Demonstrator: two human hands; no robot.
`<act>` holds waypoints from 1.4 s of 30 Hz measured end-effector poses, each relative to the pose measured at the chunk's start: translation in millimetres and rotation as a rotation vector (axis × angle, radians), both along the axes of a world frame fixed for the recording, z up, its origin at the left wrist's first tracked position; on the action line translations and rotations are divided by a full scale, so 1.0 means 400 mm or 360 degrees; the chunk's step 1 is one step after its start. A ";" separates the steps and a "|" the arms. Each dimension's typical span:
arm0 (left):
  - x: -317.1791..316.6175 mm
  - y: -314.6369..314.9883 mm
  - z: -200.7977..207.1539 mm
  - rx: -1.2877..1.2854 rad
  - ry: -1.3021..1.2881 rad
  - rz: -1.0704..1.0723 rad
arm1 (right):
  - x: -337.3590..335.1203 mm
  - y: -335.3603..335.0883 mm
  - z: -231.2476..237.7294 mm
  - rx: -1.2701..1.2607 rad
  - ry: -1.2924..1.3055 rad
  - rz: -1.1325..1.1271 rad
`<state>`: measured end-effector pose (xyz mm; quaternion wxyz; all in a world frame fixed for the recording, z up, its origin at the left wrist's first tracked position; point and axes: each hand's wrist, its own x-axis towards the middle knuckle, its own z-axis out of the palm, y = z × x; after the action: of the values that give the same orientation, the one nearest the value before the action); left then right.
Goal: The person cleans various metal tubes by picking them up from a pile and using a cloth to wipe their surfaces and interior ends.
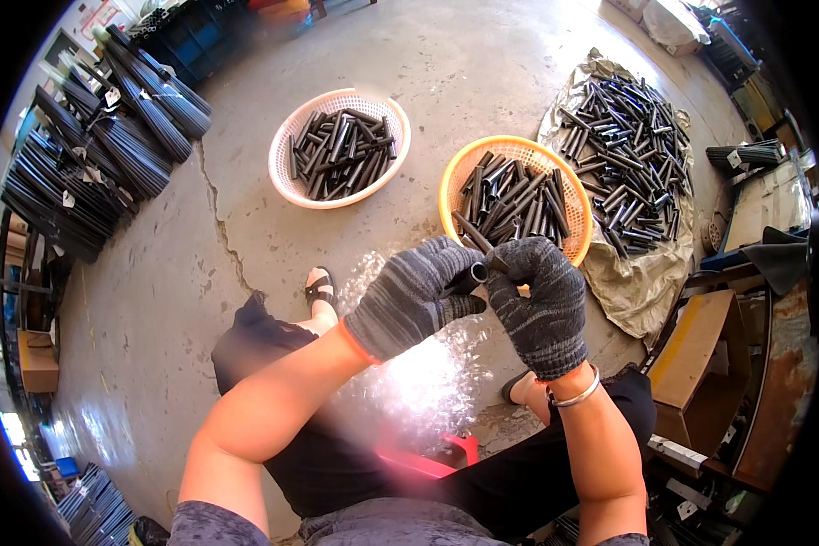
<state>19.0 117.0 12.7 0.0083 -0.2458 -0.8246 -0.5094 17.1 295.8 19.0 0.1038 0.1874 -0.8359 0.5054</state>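
Observation:
I wear dark grey striped knit gloves on both hands. My left hand is closed around a short black tube, whose open end points toward my right hand. Close beside that end, my right hand has thumb and fingers pinched together. What it holds, if anything, is hidden by the dark glove. Just beyond my hands stands an orange plastic basket with many short black tubes in it. Farther left, a pale pink basket holds more of the same tubes.
A heap of short black tubes lies on a tan sheet at the right. Bundles of long dark tubes stand at the far left. A cardboard box is by my right side. Shiny clear plastic and something red show between my legs.

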 end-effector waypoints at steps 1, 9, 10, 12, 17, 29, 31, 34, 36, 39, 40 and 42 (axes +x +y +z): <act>0.002 0.000 0.002 0.0050 -0.0117 -0.0002 | -0.001 0.002 -0.001 -0.0021 0.0000 -0.0011; 0.009 -0.016 -0.030 0.0470 -0.0934 -0.0326 | -0.013 0.026 -0.014 -0.0054 -0.0019 -0.0083; 0.009 -0.020 -0.033 0.0476 -0.0950 -0.0368 | -0.013 0.030 -0.015 -0.0083 -0.0022 -0.0095; 0.009 -0.026 -0.028 0.0469 -0.0991 -0.0403 | -0.013 0.035 -0.012 -0.0146 -0.0023 -0.0116; 0.007 -0.033 -0.011 0.0557 -0.1146 -0.0381 | -0.014 0.061 -0.022 -0.0186 -0.0155 -0.0088; 0.011 -0.101 0.014 0.0756 -0.1207 -0.0433 | -0.060 0.217 -0.095 -0.0535 -0.0416 -0.0406; 0.015 -0.118 0.015 0.0670 -0.1147 -0.0471 | -0.063 0.261 -0.117 -0.0523 -0.0393 -0.0479; 0.021 -0.146 0.017 0.0953 -0.1163 -0.0368 | -0.063 0.324 -0.155 -0.0521 -0.0434 -0.0577; 0.015 -0.164 0.023 0.1005 -0.1100 -0.0307 | -0.064 0.398 -0.203 -0.0351 -0.0523 -0.0697; 0.005 -0.185 0.038 0.0771 -0.1234 -0.0053 | -0.055 0.472 -0.257 0.0268 -0.0623 -0.0678; 0.003 -0.186 0.014 0.0837 -0.1229 -0.0021 | -0.055 0.493 -0.275 0.0558 -0.0609 -0.0662; 0.002 -0.189 -0.012 0.0747 -0.1126 0.0044 | -0.061 0.487 -0.277 0.0493 -0.0403 -0.0702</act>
<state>19.8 41.5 7.7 -0.2125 -0.0362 -0.6416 -0.7361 -7.1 490.7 -91.8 0.0762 -0.0497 -0.9299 0.3564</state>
